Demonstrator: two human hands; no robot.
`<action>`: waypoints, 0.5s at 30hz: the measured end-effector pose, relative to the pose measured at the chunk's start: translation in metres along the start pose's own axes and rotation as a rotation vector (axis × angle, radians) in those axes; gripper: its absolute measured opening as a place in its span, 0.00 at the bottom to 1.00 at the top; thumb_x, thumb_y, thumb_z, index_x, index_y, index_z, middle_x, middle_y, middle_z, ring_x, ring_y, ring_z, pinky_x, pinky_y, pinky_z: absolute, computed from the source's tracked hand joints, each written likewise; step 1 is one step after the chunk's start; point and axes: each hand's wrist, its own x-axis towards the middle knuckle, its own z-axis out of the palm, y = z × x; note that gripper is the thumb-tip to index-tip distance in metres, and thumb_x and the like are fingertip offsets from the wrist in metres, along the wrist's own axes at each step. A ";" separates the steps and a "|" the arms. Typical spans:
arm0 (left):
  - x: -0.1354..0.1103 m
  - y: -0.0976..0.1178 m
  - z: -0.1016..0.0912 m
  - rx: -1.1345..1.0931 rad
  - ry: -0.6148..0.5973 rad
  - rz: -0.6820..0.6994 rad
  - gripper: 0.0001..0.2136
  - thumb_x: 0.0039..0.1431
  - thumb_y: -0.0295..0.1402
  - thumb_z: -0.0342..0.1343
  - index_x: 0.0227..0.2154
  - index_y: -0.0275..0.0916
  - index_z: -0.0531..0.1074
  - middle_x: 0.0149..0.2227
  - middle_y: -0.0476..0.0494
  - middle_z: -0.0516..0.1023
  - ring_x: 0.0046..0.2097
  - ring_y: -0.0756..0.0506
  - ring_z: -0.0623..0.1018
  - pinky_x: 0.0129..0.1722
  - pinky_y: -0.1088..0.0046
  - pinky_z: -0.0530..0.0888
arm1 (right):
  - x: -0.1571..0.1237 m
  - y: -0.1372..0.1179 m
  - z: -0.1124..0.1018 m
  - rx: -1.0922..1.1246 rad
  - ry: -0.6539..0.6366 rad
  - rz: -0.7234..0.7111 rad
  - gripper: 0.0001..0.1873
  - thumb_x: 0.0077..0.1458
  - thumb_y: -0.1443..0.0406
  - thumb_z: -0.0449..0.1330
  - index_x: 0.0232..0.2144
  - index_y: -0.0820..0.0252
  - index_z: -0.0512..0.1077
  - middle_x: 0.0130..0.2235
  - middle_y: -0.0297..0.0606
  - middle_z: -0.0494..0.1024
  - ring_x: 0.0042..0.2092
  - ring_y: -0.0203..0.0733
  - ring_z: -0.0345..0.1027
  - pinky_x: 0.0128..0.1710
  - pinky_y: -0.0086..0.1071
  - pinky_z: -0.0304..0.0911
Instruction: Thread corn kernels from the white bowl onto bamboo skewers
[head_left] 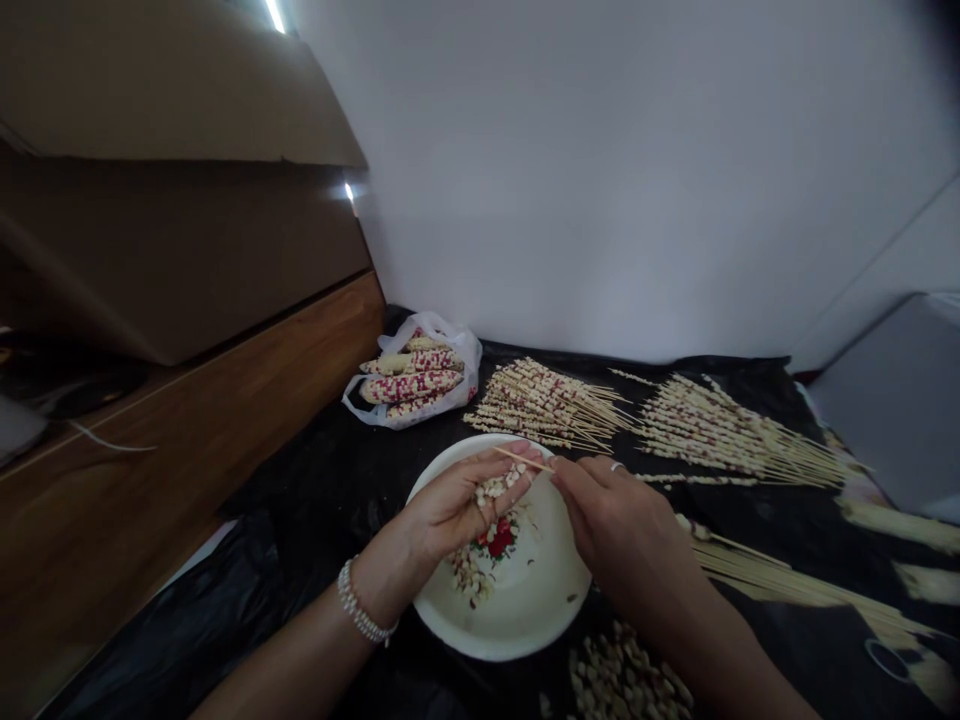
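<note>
"While the left hand (456, 508) lies palm up above the bowl (541, 605), what rests on it?"

"A small heap of corn kernels (496, 487), pale with a few dark ones. Its fingers are stretched out and slightly curled, cradling the heap rather than clamping it."

"And the right hand (619, 508)?"

"Its thumb and fingers are pinched together on a thin stick (523, 459), which slants across just by the left fingertips. I can't tell whether they touch it."

"What's inside the bowl?"

"Loose kernels (471, 580), gathered at the left side of the bottom, next to a printed red flower (501, 538)."

"What stands beyond it?"

"Behind and to the left, a plastic bag (468, 350) lies open around speckled corn cobs (412, 387). Behind the bowl, towards the right, is one pile of loaded skewers (534, 398); a second pile (697, 430) fans out farther right. Both have kernels threaded along them, with bare ends pointing right."

"Anything closer?"

"A bundle of bare sticks (784, 580) lies right of the right hand, and a dim heap of seeds (626, 675) sits near the bowl's front edge. A black plastic sheet (322, 500) covers the surface."
</note>
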 end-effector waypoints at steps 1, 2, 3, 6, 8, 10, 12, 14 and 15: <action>0.000 0.000 0.000 -0.009 0.024 0.006 0.12 0.53 0.17 0.55 0.37 0.37 0.76 0.42 0.45 0.80 0.48 0.49 0.76 0.49 0.76 0.71 | 0.000 -0.001 0.000 -0.015 0.025 -0.001 0.11 0.58 0.71 0.49 0.37 0.61 0.71 0.29 0.37 0.73 0.32 0.41 0.68 0.30 0.32 0.57; 0.000 0.000 0.001 -0.026 0.044 0.011 0.12 0.54 0.18 0.55 0.37 0.37 0.76 0.42 0.45 0.80 0.47 0.50 0.77 0.48 0.77 0.71 | 0.000 -0.001 -0.001 -0.024 0.045 0.003 0.12 0.58 0.70 0.48 0.39 0.61 0.70 0.29 0.36 0.74 0.31 0.41 0.68 0.29 0.32 0.56; 0.000 -0.001 0.000 -0.048 0.058 0.015 0.11 0.54 0.18 0.55 0.38 0.37 0.76 0.42 0.45 0.80 0.45 0.51 0.77 0.46 0.78 0.72 | 0.000 -0.002 -0.001 -0.029 0.058 0.012 0.12 0.59 0.69 0.48 0.41 0.60 0.70 0.28 0.35 0.74 0.30 0.40 0.68 0.28 0.32 0.56; 0.003 -0.002 -0.002 -0.106 0.088 0.022 0.09 0.57 0.22 0.54 0.39 0.34 0.75 0.41 0.43 0.80 0.42 0.52 0.78 0.45 0.80 0.72 | 0.002 -0.005 -0.004 -0.009 0.036 0.044 0.10 0.60 0.67 0.47 0.38 0.58 0.69 0.25 0.32 0.73 0.24 0.38 0.66 0.23 0.31 0.53; 0.005 -0.003 -0.005 -0.115 0.078 0.008 0.08 0.58 0.22 0.53 0.38 0.33 0.75 0.41 0.42 0.80 0.44 0.50 0.78 0.48 0.77 0.72 | 0.002 -0.005 -0.004 0.011 0.025 0.050 0.09 0.60 0.66 0.48 0.35 0.57 0.69 0.25 0.32 0.72 0.25 0.38 0.66 0.23 0.31 0.53; 0.005 -0.004 -0.006 -0.098 0.050 0.000 0.10 0.57 0.20 0.52 0.38 0.33 0.75 0.42 0.41 0.80 0.46 0.49 0.78 0.50 0.75 0.70 | 0.002 -0.005 -0.004 0.021 0.041 0.040 0.08 0.59 0.68 0.49 0.35 0.58 0.69 0.28 0.35 0.72 0.29 0.40 0.67 0.27 0.31 0.57; 0.004 -0.004 -0.006 -0.068 0.017 0.017 0.13 0.54 0.16 0.52 0.39 0.34 0.75 0.42 0.43 0.80 0.46 0.49 0.77 0.51 0.75 0.69 | 0.000 -0.004 -0.002 0.022 0.067 0.025 0.09 0.58 0.70 0.49 0.36 0.59 0.69 0.31 0.38 0.73 0.33 0.42 0.68 0.31 0.32 0.59; 0.003 -0.004 -0.005 -0.041 -0.005 0.042 0.14 0.53 0.15 0.53 0.38 0.36 0.76 0.42 0.46 0.80 0.45 0.50 0.77 0.52 0.77 0.68 | -0.001 -0.003 0.000 0.018 0.074 0.013 0.10 0.57 0.72 0.49 0.36 0.61 0.69 0.33 0.40 0.73 0.35 0.43 0.67 0.33 0.33 0.59; 0.002 -0.004 -0.005 -0.030 -0.009 0.049 0.13 0.53 0.16 0.54 0.38 0.36 0.76 0.42 0.46 0.80 0.45 0.51 0.77 0.52 0.77 0.68 | -0.001 -0.003 0.001 0.011 0.073 0.010 0.10 0.57 0.72 0.49 0.35 0.61 0.69 0.32 0.40 0.73 0.36 0.43 0.67 0.33 0.33 0.59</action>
